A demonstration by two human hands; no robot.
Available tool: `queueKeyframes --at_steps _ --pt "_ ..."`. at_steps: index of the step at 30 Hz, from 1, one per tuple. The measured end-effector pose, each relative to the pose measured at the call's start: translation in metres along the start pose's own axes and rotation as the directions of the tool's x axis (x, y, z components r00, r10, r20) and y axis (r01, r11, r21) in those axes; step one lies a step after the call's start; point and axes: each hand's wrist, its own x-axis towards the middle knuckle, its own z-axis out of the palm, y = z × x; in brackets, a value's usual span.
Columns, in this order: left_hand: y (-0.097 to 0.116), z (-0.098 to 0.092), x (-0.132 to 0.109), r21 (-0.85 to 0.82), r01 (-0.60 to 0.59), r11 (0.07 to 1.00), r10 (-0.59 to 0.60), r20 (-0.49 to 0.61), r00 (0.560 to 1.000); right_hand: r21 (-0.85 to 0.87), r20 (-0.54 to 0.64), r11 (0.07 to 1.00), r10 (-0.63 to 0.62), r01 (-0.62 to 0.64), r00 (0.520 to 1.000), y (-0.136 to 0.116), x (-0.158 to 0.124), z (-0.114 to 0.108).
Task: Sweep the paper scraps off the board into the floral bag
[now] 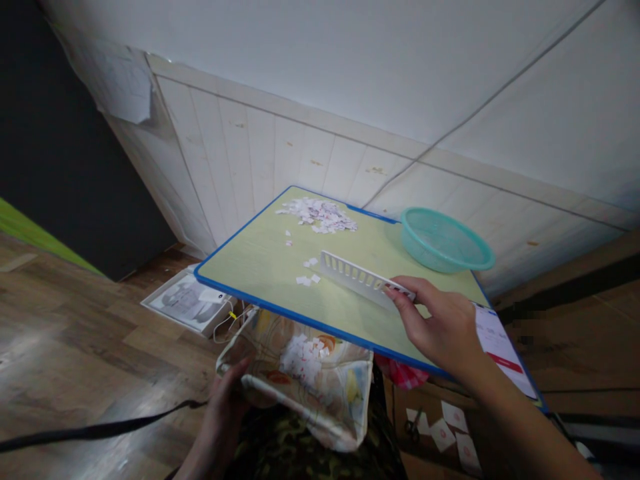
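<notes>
My right hand (pixel 435 320) grips one end of a white slotted plastic strip (pixel 350 275), which stands on its edge on or just over the yellow-green tabletop (pixel 250 267). A few small white paper pieces (pixel 306 280) lie by the strip's far end. Below the table's front edge, my left hand (pixel 233 387) is closed on the rim of a patterned cloth (pixel 345 380) spread over my lap. White paper scraps (pixel 303 357) are heaped on that cloth. Part of the left hand's fingers is hidden by the fabric.
A larger pile of paper scraps (pixel 320 215) sits at the table's back. To its right stands a turquoise mesh basket (pixel 445 240). A phone (pixel 503 350) with a lit screen lies at the right edge. On the floor at left is a white box (pixel 187 300); scissors (pixel 413 423) and cards (pixel 443 435) lie lower right.
</notes>
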Motion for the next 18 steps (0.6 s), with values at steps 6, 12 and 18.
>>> queueKeyframes --at_steps 6,12,18 --pt "-0.008 -0.003 0.005 -0.011 -0.035 0.999 0.035 0.058 0.998 0.044 0.015 0.999 -0.023 0.023 1.000 -0.007 0.006 0.000" --pt "-0.015 -0.009 0.014 -0.009 -0.036 0.999 0.036 0.032 0.999 0.075 -0.002 0.997 -0.029 0.029 1.000 -0.009 0.008 0.005" --pt "-0.010 -0.011 0.013 -0.021 0.016 1.000 -0.015 0.036 0.999 -0.051 -0.023 0.995 -0.091 0.090 0.996 -0.008 -0.008 0.011"
